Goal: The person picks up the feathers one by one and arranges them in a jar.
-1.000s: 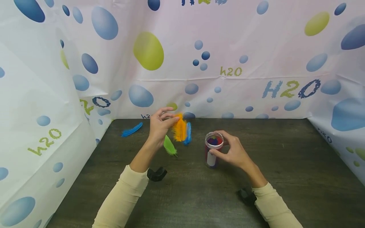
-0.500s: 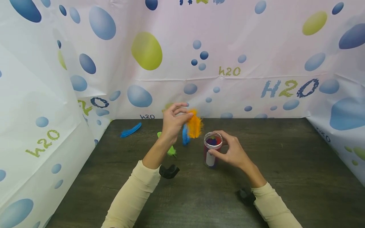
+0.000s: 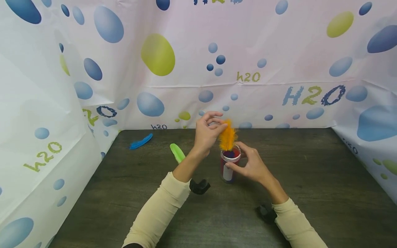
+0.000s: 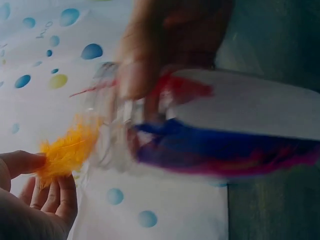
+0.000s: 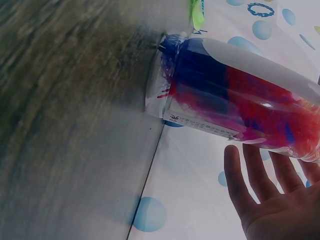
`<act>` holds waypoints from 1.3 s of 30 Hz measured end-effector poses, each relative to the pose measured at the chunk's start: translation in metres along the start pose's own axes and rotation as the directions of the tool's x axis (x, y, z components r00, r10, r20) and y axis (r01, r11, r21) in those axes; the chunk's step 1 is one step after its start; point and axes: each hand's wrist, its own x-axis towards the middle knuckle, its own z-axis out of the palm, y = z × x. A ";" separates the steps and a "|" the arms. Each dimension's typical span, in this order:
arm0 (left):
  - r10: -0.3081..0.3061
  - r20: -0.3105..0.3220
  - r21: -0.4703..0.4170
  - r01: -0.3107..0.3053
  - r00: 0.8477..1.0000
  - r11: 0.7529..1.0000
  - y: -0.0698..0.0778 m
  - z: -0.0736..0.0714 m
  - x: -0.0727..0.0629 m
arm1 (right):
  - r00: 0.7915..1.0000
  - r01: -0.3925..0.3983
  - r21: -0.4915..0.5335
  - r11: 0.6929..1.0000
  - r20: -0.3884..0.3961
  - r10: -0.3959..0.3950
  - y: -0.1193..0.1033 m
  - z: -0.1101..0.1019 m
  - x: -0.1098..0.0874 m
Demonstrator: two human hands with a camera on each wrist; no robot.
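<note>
My left hand (image 3: 208, 134) pinches an orange feather (image 3: 228, 136) by its upper end, its lower tip at the mouth of a clear jar (image 3: 227, 172). The jar stands upright on the table, and my right hand (image 3: 252, 162) grips it near the rim from the right. Blue, red and pink feathers (image 5: 215, 80) fill the jar, and a white label shows on its side. In the left wrist view the orange feather (image 4: 70, 152) lies between thumb and fingers, just outside the jar's opening; the jar is blurred there.
On the dark table (image 3: 149, 213) a green feather (image 3: 177, 152) lies partly behind my left forearm. Farther left, near the back edge, is a blue feather (image 3: 141, 141). A patterned sheet (image 3: 186, 41) rises behind the table and along its sides.
My left hand has moved right with the orange feather, from above the loose feathers to the jar's mouth. The second blue feather is now hidden behind it. My right hand keeps holding the jar.
</note>
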 end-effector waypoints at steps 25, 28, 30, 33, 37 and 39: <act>0.243 0.202 0.303 -0.296 0.949 0.906 -0.019 -0.002 -0.045 | 0.997 0.074 -0.008 0.997 -0.021 -0.075 0.003 -0.002 0.003; 0.264 0.209 0.359 -0.325 0.942 0.875 -0.022 -0.005 -0.048 | 0.997 0.071 -0.012 0.997 -0.019 -0.071 0.003 -0.002 0.003; 0.277 0.205 0.376 -0.337 0.939 0.863 -0.023 -0.008 -0.049 | 0.997 0.070 -0.014 0.997 -0.018 -0.070 0.003 -0.001 0.002; 0.299 0.192 0.390 -0.353 0.935 0.851 -0.024 -0.011 -0.051 | 0.998 0.065 -0.012 0.998 -0.015 -0.065 0.004 -0.001 0.002; 0.322 0.168 0.386 -0.363 0.932 0.848 -0.023 -0.015 -0.051 | 0.998 0.061 -0.005 0.998 -0.018 -0.061 0.005 0.000 0.001; 0.330 0.159 0.376 -0.366 0.930 0.851 -0.024 -0.017 -0.050 | 0.998 0.061 -0.002 0.998 -0.022 -0.061 0.005 0.001 0.001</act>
